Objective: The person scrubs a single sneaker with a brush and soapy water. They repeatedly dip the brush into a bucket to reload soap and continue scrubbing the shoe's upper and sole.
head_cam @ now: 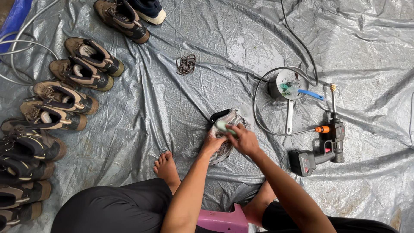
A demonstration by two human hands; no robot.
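Observation:
A grey, soapy shoe (233, 118) lies on the grey tarp (172, 103) in front of me. My left hand (212, 143) grips its near side and steadies it. My right hand (244, 139) is closed around a pale green brush (225, 127) pressed against the shoe's upper. My forearms cross the lower middle of the view, and much of the shoe's near half is hidden under my hands.
A metal pot (288, 84) with soapy water and a blue-handled brush (309, 93) stands to the right. A cordless spray gun (324, 146) with hose lies beyond it. Several muddy brown boots (64, 97) line the left side. Loose laces (186, 64) lie ahead. A pink stool (224, 220) sits below me.

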